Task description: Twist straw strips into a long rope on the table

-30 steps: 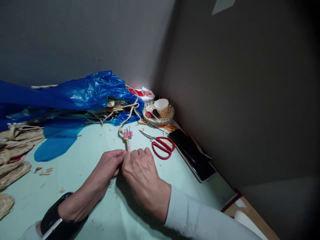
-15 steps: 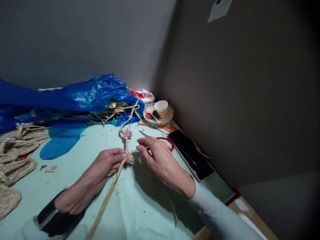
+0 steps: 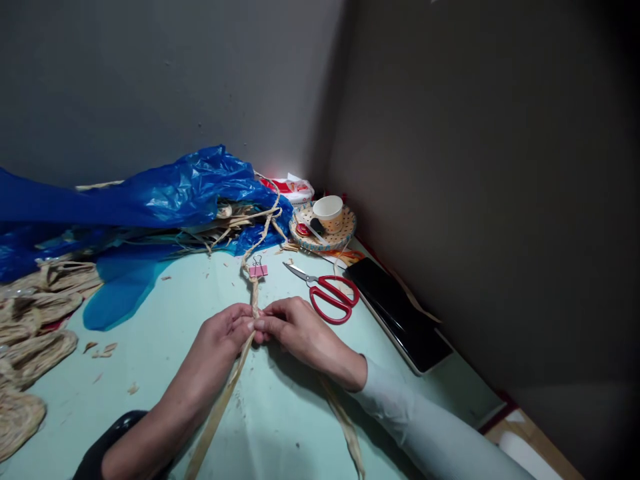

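A straw braid [image 3: 255, 290] runs over the pale green table [image 3: 165, 313] from my hands back to a pink binder clip [image 3: 258, 270] and on into a pile of straw. My left hand [image 3: 224, 335] and my right hand [image 3: 296, 331] meet at the near end of the braid, fingers pinched on it. Two loose straw strips trail toward me: one [image 3: 216, 413] under the left hand, another [image 3: 345, 427] under the right forearm.
Red-handled scissors [image 3: 329, 295] lie just right of my hands, a black phone [image 3: 400, 313] beyond them by the wall. A woven tray [image 3: 324, 235] with a paper cup [image 3: 328, 212] stands in the corner. Blue plastic [image 3: 165, 193] covers straw at the back. Woven straw pieces [image 3: 35, 333] lie left.
My right hand, which had lifted away toward the scissors half a second ago, has come back to the braid and pinches it beside the left hand. The left hand has held on throughout.
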Tool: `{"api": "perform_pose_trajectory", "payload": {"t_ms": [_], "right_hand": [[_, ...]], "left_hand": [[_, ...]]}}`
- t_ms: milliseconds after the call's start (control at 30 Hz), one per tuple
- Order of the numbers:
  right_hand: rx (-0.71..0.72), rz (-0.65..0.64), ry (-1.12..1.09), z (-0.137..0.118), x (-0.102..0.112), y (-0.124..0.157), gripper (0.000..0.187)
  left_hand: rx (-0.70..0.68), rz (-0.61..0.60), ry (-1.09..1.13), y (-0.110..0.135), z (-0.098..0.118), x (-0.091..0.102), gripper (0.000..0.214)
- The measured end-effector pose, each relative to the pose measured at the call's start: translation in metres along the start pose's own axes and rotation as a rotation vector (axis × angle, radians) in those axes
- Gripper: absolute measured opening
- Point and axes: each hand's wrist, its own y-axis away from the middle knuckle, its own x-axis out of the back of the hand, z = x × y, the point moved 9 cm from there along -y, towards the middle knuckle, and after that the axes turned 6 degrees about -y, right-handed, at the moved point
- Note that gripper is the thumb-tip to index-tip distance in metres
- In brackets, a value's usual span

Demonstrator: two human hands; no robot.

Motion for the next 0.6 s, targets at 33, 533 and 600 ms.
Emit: {"api": "perform_pose_trajectory", "payload": {"t_ms": [33, 533, 600], "right_hand": [[-0.001, 0.013, -0.002, 0.001, 0.0, 0.0, 0.026], [0.033, 0.253, 0.039, -0.005, 0.005, 0.012, 0.024], [0.071, 0.26, 0.087, -0.009, 0.004, 0.012, 0.029]], "left_hand": [[-0.013, 0.021, -0.032, 0.001, 0.001, 0.001, 0.014], [-0.226, 0.22, -0.795, 0.023, 0.029, 0.015, 0.027], [-0.33, 0.295, -0.867, 0.031, 0.037, 0.018, 0.025]]}}
